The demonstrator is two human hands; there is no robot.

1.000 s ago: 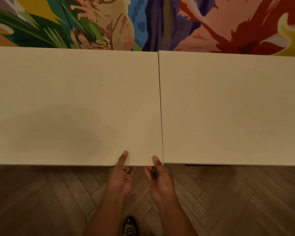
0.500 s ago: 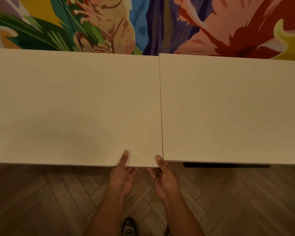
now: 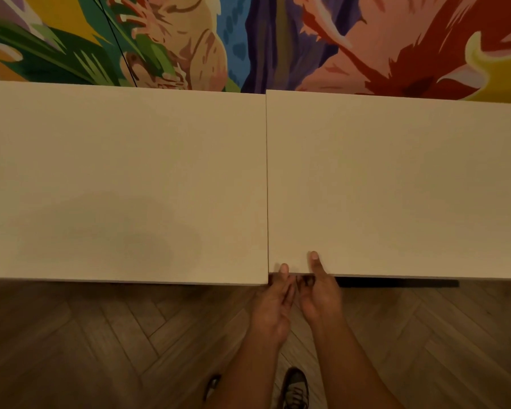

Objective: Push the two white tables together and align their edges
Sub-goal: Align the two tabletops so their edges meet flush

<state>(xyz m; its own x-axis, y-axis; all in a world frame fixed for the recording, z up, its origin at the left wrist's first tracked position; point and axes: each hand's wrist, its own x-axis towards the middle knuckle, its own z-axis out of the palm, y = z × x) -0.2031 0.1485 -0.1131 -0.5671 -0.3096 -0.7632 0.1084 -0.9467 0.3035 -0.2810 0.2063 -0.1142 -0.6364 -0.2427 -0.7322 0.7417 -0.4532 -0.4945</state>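
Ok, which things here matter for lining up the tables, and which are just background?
Job:
left table
right table
seam between them
left hand and right hand, both gripping the right table's near edge

Background:
mural
wood floor
shoe
dark bar under the right table

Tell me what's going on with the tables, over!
Both hands, left and right, grip right table's near edge. Left table butted against it, near edges slightly stepped. Nothing in the way.

both hands [image 3: 298, 296] close together, thumbs up
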